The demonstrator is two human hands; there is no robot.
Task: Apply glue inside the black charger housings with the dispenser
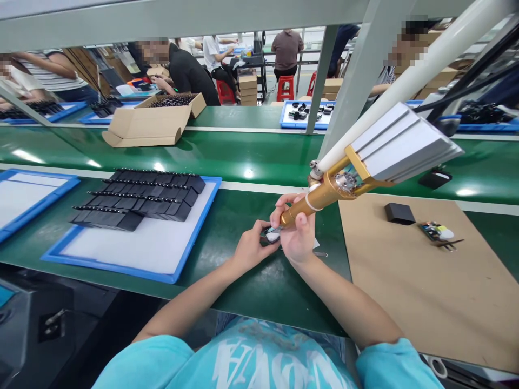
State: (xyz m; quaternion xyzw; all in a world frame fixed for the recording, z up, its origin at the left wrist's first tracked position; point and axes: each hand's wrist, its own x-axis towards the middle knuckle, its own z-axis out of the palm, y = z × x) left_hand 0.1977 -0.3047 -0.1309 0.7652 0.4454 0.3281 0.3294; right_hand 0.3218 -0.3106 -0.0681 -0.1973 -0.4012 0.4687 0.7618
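Observation:
My right hand [298,232] is wrapped round the lower barrel of a gold-coloured cylindrical tool [320,197], its tip pointing down and left. A gold bracket with a stack of white plates [405,146] sits on the tool's upper end. Between the fingers of my left hand [253,246] is a small dark part with a whitish face [272,235], held low over the green bench. The tool's tip is close above this part; whether they touch is hidden by my fingers. A small metal piece [320,254] lies just right of my right hand.
On the left, a blue-rimmed tray [178,265] carries rows of black housings [138,197]. Brown cardboard [425,286] at right bears a black housing [399,213] and a circuit board [440,232]. Beyond the green belt [243,156] stands an open carton [146,124]; co-workers sit behind. Frame posts cross above.

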